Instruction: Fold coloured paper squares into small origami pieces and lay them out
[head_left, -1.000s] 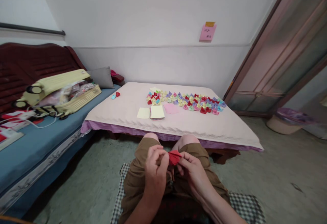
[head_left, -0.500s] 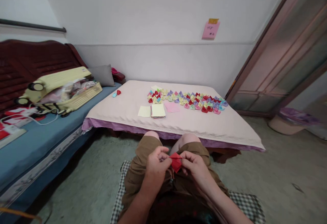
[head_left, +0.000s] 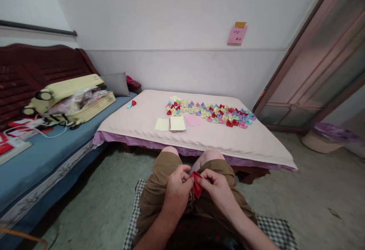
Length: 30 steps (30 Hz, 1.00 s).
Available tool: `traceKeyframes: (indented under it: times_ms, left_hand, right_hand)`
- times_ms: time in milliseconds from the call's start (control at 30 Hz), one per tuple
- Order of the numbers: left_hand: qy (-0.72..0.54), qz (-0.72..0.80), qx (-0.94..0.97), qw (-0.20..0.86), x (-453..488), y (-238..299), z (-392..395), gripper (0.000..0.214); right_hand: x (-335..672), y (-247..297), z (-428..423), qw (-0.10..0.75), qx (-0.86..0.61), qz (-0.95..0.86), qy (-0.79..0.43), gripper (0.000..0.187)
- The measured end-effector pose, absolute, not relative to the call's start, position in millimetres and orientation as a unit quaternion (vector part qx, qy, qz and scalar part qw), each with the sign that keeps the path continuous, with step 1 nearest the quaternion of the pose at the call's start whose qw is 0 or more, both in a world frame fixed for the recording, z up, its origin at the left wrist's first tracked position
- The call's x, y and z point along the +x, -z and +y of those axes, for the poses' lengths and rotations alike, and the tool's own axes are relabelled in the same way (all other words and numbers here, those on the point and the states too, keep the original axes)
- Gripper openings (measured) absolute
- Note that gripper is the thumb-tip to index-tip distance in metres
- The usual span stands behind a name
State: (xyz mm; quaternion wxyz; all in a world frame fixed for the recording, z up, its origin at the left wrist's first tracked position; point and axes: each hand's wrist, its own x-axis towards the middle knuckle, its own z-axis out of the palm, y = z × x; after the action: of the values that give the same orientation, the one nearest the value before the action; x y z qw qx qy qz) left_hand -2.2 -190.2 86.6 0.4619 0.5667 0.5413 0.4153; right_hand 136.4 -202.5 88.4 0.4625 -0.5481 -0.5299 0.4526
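Observation:
A small folded red paper piece point(head_left: 196, 183) is pinched between both my hands over my lap. My left hand point(head_left: 176, 191) grips its left side, fingers curled. My right hand point(head_left: 217, 189) grips its right side, fingers pressed together. Ahead on the low table point(head_left: 256, 143) lie several small folded paper shapes point(head_left: 211, 113) in many colours, a stack of yellow paper squares point(head_left: 177, 123), a single yellow sheet point(head_left: 162, 124) and a pink sheet point(head_left: 192, 120).
A blue-covered bench point(head_left: 42, 159) with an open yellow suitcase point(head_left: 71, 100) stands at the left. Two folded paper pieces point(head_left: 131, 104) lie at the table's left edge. A sliding door point(head_left: 310, 71) and a basin point(head_left: 319, 141) are at the right. A pink note point(head_left: 236, 34) hangs on the wall.
The red paper has been turned and folded narrower between my fingers, and my hands have shifted slightly lower. The view has drifted a little.

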Motion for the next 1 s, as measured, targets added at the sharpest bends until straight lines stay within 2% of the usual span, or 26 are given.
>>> traceKeyframes:
  times_ms: [233,400,700,1000]
  left_hand:
    - [-0.408,0.529,0.597,0.443,-3.0,-89.5,-194.5,0.03]
    - [-0.403,0.53,0.6,0.443,-2.7,-87.5,-193.6,0.036]
    - [-0.404,0.54,0.6,0.431,-3.8,-87.9,-191.6,0.036]
    - [-0.431,0.506,0.54,0.517,-3.7,-78.8,-187.5,0.045]
  right_hand:
    - [136.6,-83.6,-204.3,0.459,-0.554,-0.56,-0.412,0.034]
    - [138.4,-78.9,-203.1,0.455,-0.57,-0.568,-0.381,0.03]
    - [144.3,-84.2,-203.5,0.442,-0.563,-0.567,-0.409,0.02]
    - [145.7,-77.6,-198.8,0.442,-0.57,-0.569,-0.395,0.021]
